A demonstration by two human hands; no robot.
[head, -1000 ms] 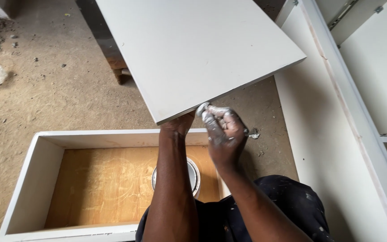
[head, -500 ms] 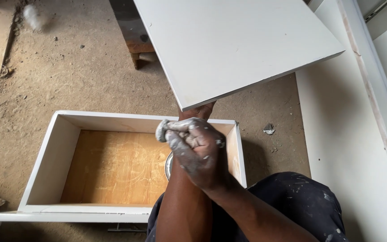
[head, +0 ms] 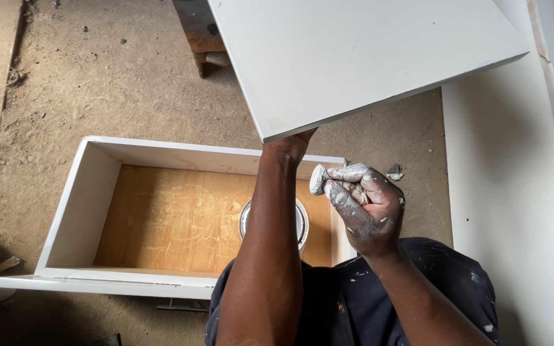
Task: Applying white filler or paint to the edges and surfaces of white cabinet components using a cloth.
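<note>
The person is filling or smoothing the lower corner of a white painted panel (head: 360,57), by the look of it, and is at the stage of reloading or shaping the filler between passes. The left hand (head: 290,146) is reaching up under the panel's near corner and propping it; its fingers are tucked behind the edge, so how they are closed cannot be told. The right hand (head: 363,205), caked in pale grey-white paste, is curling its fingers tightly around a small lump of putty (head: 318,179), which is sticking out past the thumb side of the fist, just below and apart from the panel's edge.

Judging from this, the next move is calling for the lump to be pressed against the corner edge while the left hand is keeping the board steady, with light, even pressure so the paste is not smearing over the flat face.

The panel is looking flat, matte and hard-edged, with a thin pale rim. Below it, an open white drawer box (head: 84,198) is lying on the dusty dirt floor (head: 129,77), its bottom a bare, orange-brown plywood sheet with faint swirls. A round metal tin (head: 302,221) is sitting inside it, largely hidden by the left forearm. The putty is looking soft, chalky and dough-like. A tall white cabinet side (head: 514,192) is standing to the right.
</note>
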